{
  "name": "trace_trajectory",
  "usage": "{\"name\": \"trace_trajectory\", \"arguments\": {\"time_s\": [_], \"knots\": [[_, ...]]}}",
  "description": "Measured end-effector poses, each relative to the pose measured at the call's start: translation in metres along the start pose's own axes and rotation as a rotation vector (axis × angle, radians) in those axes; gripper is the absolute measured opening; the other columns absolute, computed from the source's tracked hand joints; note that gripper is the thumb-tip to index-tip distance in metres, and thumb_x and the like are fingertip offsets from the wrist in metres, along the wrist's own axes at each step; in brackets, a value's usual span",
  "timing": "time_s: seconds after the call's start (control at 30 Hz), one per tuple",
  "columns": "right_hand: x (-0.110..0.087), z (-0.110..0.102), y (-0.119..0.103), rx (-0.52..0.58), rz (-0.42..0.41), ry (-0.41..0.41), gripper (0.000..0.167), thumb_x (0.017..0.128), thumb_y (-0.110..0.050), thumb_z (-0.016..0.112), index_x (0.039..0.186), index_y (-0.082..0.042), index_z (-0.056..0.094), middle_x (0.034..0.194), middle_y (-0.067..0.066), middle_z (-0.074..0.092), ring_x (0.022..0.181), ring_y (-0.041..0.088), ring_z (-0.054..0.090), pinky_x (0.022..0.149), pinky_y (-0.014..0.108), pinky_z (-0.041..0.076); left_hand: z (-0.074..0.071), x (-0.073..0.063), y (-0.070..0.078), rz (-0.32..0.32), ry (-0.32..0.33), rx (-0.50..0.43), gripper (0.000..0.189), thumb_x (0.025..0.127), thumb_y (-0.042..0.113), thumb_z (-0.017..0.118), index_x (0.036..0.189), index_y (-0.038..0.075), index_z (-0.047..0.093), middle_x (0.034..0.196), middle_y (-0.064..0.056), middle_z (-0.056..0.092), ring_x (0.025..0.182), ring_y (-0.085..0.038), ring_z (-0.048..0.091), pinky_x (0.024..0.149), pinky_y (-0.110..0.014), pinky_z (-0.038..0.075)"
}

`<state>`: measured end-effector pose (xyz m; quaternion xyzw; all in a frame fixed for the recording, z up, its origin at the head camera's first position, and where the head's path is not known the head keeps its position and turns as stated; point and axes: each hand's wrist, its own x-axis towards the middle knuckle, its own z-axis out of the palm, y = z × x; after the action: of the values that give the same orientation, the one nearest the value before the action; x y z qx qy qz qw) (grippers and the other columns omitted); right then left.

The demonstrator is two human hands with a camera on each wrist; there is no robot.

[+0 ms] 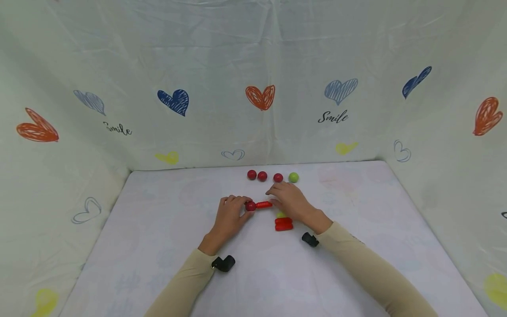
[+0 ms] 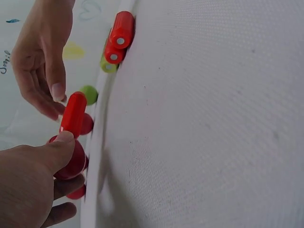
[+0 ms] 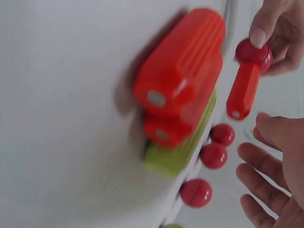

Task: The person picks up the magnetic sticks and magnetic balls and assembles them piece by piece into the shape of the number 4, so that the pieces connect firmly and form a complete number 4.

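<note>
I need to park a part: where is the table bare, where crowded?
Bare: table between its left edge and the left hand; also right of the right sleeve. Crowded: around the right hand, between red rods and far balls.

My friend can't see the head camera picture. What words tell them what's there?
A left hand holds a red ball with a red stick at its side; the right hand is beside the stick's free end. Behind, three more red balls and a green ball sit on a white table; two red sticks and a partly hidden green one lie closer.
</note>
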<state>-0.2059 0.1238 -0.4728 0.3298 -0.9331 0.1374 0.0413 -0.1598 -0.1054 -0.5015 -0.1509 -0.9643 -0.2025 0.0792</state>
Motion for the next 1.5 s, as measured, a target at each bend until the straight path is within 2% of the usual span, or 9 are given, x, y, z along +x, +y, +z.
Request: {"name": "trace_trajectory", "arguments": {"time_s": [0.17, 0.3, 0.47, 0.7, 0.93, 1.1, 1.23, 1.5], "knots": [[-0.002, -0.008, 0.018, -0.030, 0.058, 0.065, 0.035, 0.092, -0.016, 0.084, 0.125, -0.008, 0.075, 0.123, 0.010, 0.072, 0.114, 0.028, 0.066, 0.102, 0.045, 0.055, -0.001, 0.001, -0.002, -0.016, 0.005, 0.000, 0.039, 0.090, 0.025, 0.087, 0.125, 0.013, 0.073, 0.115, -0.004, 0.077, 0.111, -0.025, 0.063, 0.108, -0.052, 0.043], [-0.001, -0.012, 0.034, -0.069, 0.118, 0.081, 0.040, 0.092, -0.015, 0.084, 0.129, -0.006, 0.073, 0.127, 0.013, 0.071, 0.118, 0.031, 0.066, 0.105, 0.048, 0.053, -0.001, 0.003, -0.003, -0.015, 0.018, 0.001, 0.039, 0.090, 0.026, 0.087, 0.124, 0.013, 0.073, 0.115, -0.004, 0.077, 0.110, -0.025, 0.063, 0.107, -0.052, 0.043], [0.003, -0.013, 0.048, -0.083, 0.165, 0.052, 0.049, 0.093, -0.015, 0.083, 0.138, -0.003, 0.067, 0.136, 0.016, 0.066, 0.125, 0.035, 0.061, 0.111, 0.051, 0.048, -0.003, 0.005, -0.004, -0.022, 0.021, -0.006, 0.039, 0.090, 0.026, 0.087, 0.124, 0.013, 0.073, 0.115, -0.005, 0.077, 0.111, -0.026, 0.063, 0.108, -0.052, 0.043], [0.013, -0.008, 0.059, -0.108, 0.143, -0.003, 0.057, 0.095, -0.015, 0.080, 0.147, -0.004, 0.059, 0.149, 0.018, 0.059, 0.137, 0.037, 0.054, 0.118, 0.052, 0.041, -0.004, 0.006, -0.005, -0.028, 0.030, -0.008, 0.039, 0.090, 0.026, 0.087, 0.124, 0.013, 0.073, 0.116, -0.005, 0.077, 0.110, -0.026, 0.063, 0.107, -0.052, 0.043], [0.021, -0.006, 0.058, -0.129, 0.106, -0.014, 0.054, 0.095, -0.012, 0.080, 0.145, -0.004, 0.062, 0.144, 0.017, 0.063, 0.133, 0.038, 0.057, 0.115, 0.054, 0.044, -0.005, 0.006, -0.005, -0.019, 0.043, -0.017, 0.038, 0.090, 0.024, 0.087, 0.123, 0.012, 0.073, 0.115, -0.005, 0.077, 0.110, -0.027, 0.063, 0.108, -0.053, 0.043], [0.024, -0.003, 0.056, -0.126, 0.116, -0.030, 0.051, 0.096, -0.013, 0.080, 0.144, -0.006, 0.064, 0.139, 0.015, 0.067, 0.130, 0.035, 0.059, 0.115, 0.053, 0.043, -0.005, 0.006, -0.004, -0.011, 0.053, -0.048, 0.037, 0.089, 0.022, 0.088, 0.122, 0.012, 0.074, 0.112, -0.005, 0.077, 0.106, -0.026, 0.063, 0.107, -0.053, 0.043], [0.027, 0.000, 0.056, -0.139, 0.113, -0.025, 0.045, 0.096, -0.012, 0.079, 0.139, -0.007, 0.067, 0.133, 0.013, 0.071, 0.126, 0.034, 0.060, 0.114, 0.052, 0.044, -0.004, 0.005, -0.005, -0.023, 0.041, -0.069, 0.037, 0.089, 0.022, 0.087, 0.122, 0.012, 0.074, 0.112, -0.004, 0.077, 0.107, -0.025, 0.063, 0.107, -0.052, 0.043], [0.025, 0.009, 0.049, -0.131, 0.091, -0.023, 0.037, 0.094, -0.015, 0.082, 0.129, -0.008, 0.074, 0.118, 0.011, 0.075, 0.115, 0.031, 0.063, 0.110, 0.049, 0.048, -0.003, -0.001, -0.006, -0.044, 0.024, -0.053, 0.037, 0.090, 0.023, 0.086, 0.123, 0.012, 0.073, 0.113, -0.004, 0.077, 0.107, -0.026, 0.063, 0.107, -0.052, 0.043]]}}
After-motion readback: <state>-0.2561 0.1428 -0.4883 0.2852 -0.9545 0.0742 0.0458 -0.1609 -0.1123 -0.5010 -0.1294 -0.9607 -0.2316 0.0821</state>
